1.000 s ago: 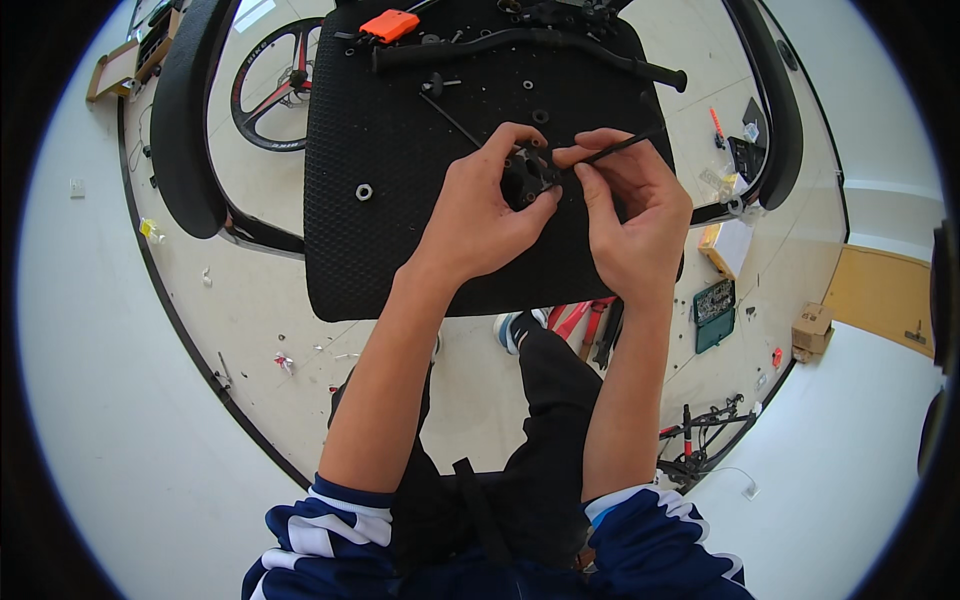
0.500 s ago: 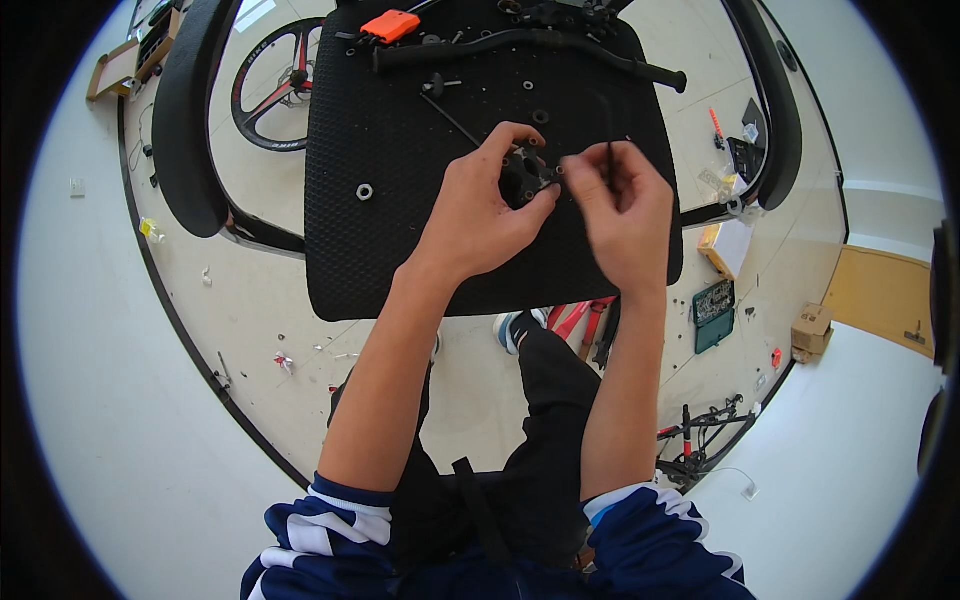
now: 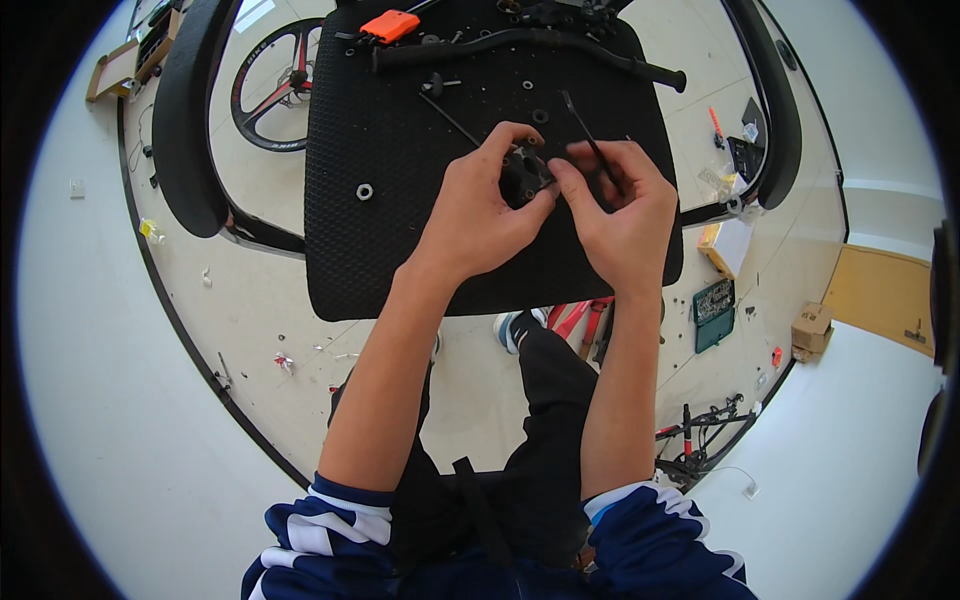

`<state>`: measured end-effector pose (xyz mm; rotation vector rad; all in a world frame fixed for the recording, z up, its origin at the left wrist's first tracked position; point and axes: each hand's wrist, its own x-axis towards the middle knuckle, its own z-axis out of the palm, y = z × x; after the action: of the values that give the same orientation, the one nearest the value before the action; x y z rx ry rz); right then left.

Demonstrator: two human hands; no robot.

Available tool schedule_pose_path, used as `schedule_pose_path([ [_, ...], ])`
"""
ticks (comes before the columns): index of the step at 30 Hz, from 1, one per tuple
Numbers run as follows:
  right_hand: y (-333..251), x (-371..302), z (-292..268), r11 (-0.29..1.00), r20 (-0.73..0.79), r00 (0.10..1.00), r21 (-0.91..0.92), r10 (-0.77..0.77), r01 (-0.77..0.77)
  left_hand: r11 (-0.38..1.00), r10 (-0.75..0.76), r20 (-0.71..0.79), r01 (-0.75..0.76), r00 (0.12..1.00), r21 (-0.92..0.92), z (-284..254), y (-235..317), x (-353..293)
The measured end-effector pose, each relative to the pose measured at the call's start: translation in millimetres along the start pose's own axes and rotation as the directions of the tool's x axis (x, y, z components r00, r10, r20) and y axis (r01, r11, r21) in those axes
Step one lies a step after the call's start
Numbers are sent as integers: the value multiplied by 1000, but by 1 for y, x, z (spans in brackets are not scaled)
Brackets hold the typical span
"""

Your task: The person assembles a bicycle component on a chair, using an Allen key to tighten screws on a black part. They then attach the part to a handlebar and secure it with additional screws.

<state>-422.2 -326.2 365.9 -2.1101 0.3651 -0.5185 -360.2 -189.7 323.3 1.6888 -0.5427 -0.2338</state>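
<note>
My left hand (image 3: pixel 482 205) is closed around a small black bicycle stem (image 3: pixel 524 176), a clamp-like part with a round opening and bolt holes at its corners. My right hand (image 3: pixel 625 205) is closed on a thin black hex key (image 3: pixel 588 135), whose long shaft sticks up and away to the left between the fingers. The right thumb tip reaches the stem's right side; whether it pinches a bolt there is too small to tell. Both hands are over a black textured chair seat (image 3: pixel 400 255).
Beyond my hands lie a black handlebar (image 3: pixel 530 40), an orange tool case (image 3: pixel 390 26) and a thin rod (image 3: pixel 450 118). A hex nut (image 3: pixel 364 191) sits at left. Armrests (image 3: pixel 190 120) flank the seat. On the floor are a spoked wheel (image 3: pixel 280 85) and a green bit case (image 3: pixel 714 316).
The hex key has tilted to the left in my right hand. My right thumb has moved slightly left against the stem. The left hand has stayed put.
</note>
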Motion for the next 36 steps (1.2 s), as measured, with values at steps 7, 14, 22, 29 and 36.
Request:
schedule_pose_path([
  [7, 6, 0, -1, 999, 86, 996, 33, -11, 8, 999, -12, 14, 12, 1000, -31, 0, 3, 0],
  [14, 2, 1, 1, 1000, -4, 1000, 12, -4, 4, 1000, -7, 1, 7, 1000, 12, 0, 3, -1],
  [22, 5, -1, -4, 998, 102, 994, -57, 26, -20, 999, -29, 8, 30, 1000, -22, -1, 5, 0],
  [29, 10, -2, 4, 993, 124, 992, 121, -19, 3, 998, -36, 18, 37, 999, -49, -3, 4, -1],
  [36, 4, -1, 4, 985, 58, 987, 69, 152, -156, 1000, -25, -5, 25, 1000, -10, -2, 4, 0],
])
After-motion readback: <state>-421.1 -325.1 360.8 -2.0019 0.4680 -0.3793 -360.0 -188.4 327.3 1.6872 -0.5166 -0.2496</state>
